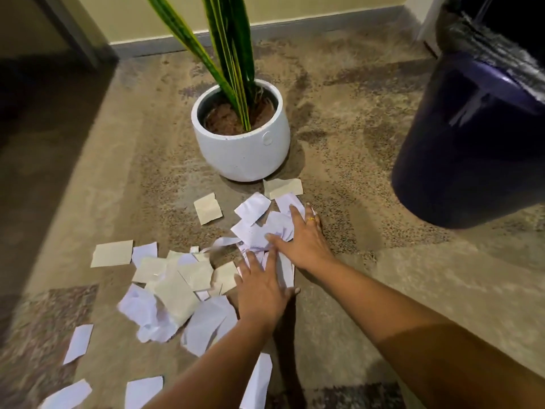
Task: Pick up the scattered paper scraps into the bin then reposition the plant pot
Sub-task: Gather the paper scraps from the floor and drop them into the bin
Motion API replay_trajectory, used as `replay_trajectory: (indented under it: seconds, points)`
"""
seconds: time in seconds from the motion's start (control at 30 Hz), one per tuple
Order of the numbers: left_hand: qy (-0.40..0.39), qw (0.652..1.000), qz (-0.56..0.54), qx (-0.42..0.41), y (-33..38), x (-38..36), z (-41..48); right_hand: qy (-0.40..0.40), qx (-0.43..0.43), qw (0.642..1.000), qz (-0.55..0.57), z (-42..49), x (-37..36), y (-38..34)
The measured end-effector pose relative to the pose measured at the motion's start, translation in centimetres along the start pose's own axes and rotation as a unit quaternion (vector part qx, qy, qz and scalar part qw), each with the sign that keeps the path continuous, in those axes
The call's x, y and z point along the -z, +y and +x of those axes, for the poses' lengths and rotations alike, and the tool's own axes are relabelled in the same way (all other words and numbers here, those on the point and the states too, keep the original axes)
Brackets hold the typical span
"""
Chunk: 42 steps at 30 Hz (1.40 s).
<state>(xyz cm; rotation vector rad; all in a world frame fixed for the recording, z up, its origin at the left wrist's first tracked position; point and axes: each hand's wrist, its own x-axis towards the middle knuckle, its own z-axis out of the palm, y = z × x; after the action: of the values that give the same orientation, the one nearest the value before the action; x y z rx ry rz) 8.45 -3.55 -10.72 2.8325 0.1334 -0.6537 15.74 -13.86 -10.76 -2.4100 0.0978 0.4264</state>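
The task is judged to be at an early stage: the scraps (174, 293) are spread over the carpet (368, 160) in front of the pot (244, 152), none is lifted, and the pot is not yet handled. The left hand (262, 293) and right hand (303, 237) are laid flat, fingers spread, on a heap of scraps near the pot, apparently to gather it; nothing is clasped by either. The lined bin (466, 149) is located at the right, apart from the heap, and its contents cannot be seen; soil (224, 119) and a plant (230, 54) are contained in the pot.
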Motion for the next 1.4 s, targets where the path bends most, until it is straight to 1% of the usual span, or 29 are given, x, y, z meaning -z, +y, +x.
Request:
replay_trajectory:
  seconds: [0.1,0.17,0.2,0.27,0.33,0.43,0.5,0.6,0.7,0.8,0.9,0.97,1.07,1.13,1.2,1.27,1.33,1.4]
  points:
    - [0.009,0.999,0.028,-0.016,0.2,0.2,0.0,-0.023,0.01,0.999,-0.036,1.4,0.1,-0.9]
    - [0.003,0.997,0.065,-0.034,0.2,0.4,0.1,-0.05,0.02,0.994,-0.095,1.9,-0.3,-1.5]
    - [-0.002,0.996,0.083,-0.044,0.2,0.5,0.2,-0.054,0.029,0.99,-0.123,2.0,-0.7,-1.8]
    - [-0.009,0.994,0.092,-0.055,0.1,0.5,0.2,-0.033,0.056,0.987,-0.146,1.8,-1.2,-2.1]
    - [-0.006,0.996,0.078,-0.047,-0.1,0.8,0.0,-0.009,0.077,0.989,-0.126,1.7,-1.2,-2.1]
    - [0.012,0.996,0.075,-0.056,-0.1,1.0,-0.4,0.0,0.078,0.992,-0.1,1.6,-0.3,-1.3]
    - [0.017,0.993,0.083,-0.08,0.0,0.9,-0.5,0.005,0.06,0.995,-0.075,1.5,0.4,-0.6]
    - [0.016,0.985,0.106,-0.132,0.3,1.1,-0.9,0.023,0.004,1.0,0.0,0.7,1.2,0.4]
    - [0.015,0.974,0.127,-0.188,0.7,1.2,-1.4,0.031,-0.004,1.0,0.004,-0.1,1.8,1.3]
    - [0.003,0.969,0.128,-0.21,1.0,1.4,-1.5,0.032,-0.005,0.999,-0.009,-1.0,2.9,2.3]
    - [0.002,0.974,0.092,-0.205,0.9,1.9,-1.5,0.059,-0.022,0.998,0.0,-2.0,4.6,3.5]
    - [0.01,0.981,0.042,-0.188,1.2,2.3,-1.7,0.083,-0.032,0.996,0.006,-2.8,5.8,4.1]
    - [0.042,0.988,-0.054,-0.141,2.5,3.6,-1.5,0.12,-0.038,0.992,0.018,-4.1,7.5,4.3]
    - [0.078,0.983,-0.082,-0.145,3.8,4.6,-1.2,0.149,-0.037,0.987,0.05,-4.9,8.7,4.0]
    - [0.124,0.972,-0.124,-0.158,5.1,5.8,-1.0,0.179,-0.023,0.981,0.07,-5.6,10.1,3.4]
    - [0.164,0.955,-0.192,-0.154,6.5,7.3,-0.9,0.217,-0.009,0.972,0.089,-6.3,11.6,2.8]
    - [0.195,0.932,-0.267,-0.149,8.1,9.1,-0.7,0.252,0.009,0.96,0.121,-7.2,13.3,2.3]
    - [0.22,0.907,-0.319,-0.168,9.8,11.1,-0.6,0.28,0.034,0.948,0.143,-8.1,14.9,1.6]
